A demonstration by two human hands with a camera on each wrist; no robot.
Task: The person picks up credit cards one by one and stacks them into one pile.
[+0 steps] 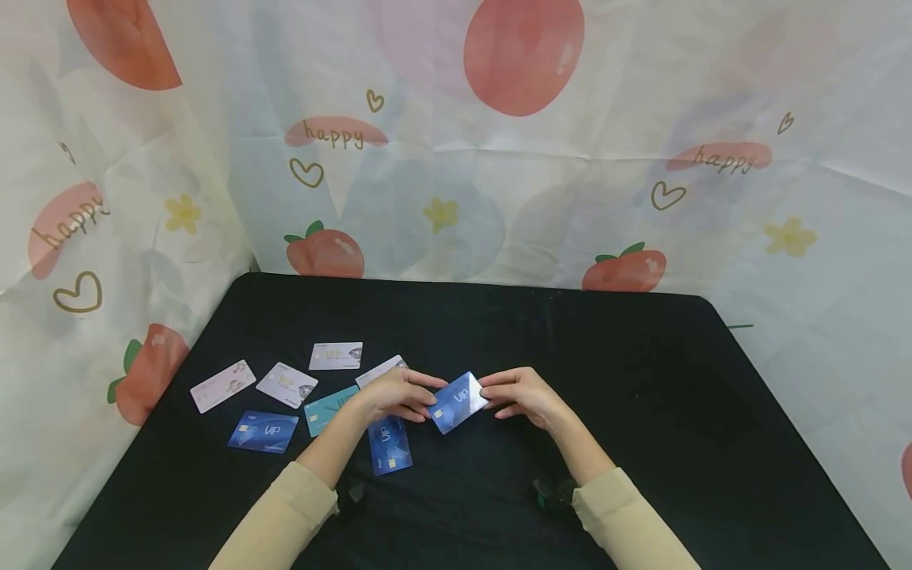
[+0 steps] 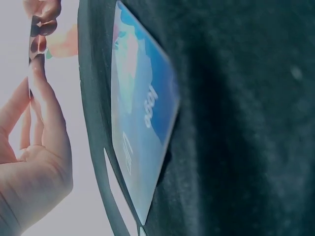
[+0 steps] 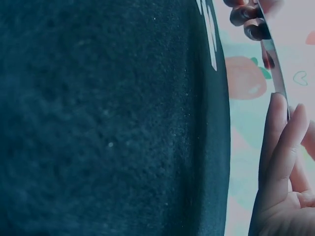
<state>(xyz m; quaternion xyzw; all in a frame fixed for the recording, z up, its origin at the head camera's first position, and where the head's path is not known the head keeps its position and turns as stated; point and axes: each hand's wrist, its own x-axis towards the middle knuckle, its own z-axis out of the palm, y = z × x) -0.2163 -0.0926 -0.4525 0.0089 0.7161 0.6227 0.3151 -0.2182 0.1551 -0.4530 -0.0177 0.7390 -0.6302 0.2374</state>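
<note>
Clearly, above the black table (image 1: pixel 606 348), the left hand (image 1: pixel 395 393) at nine o'clock and the right hand (image 1: pixel 523 396) at three each pinch an end of the blue-and-white VIP card (image 1: pixel 456 405), raised between them, neither nearer; its long axis runs from about eight o'clock to two.

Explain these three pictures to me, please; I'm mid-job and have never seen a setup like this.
There's no robot here, just a person's two bare hands. The wide picture is taken from the head, looking forward and down; the two close ones are taken from each wrist. The left hand and right hand hold a blue VIP card between them, above the black table. Seven other cards lie on it: four pale cards, one teal card and two blue cards. The left arm and hand partly hide some.
</note>
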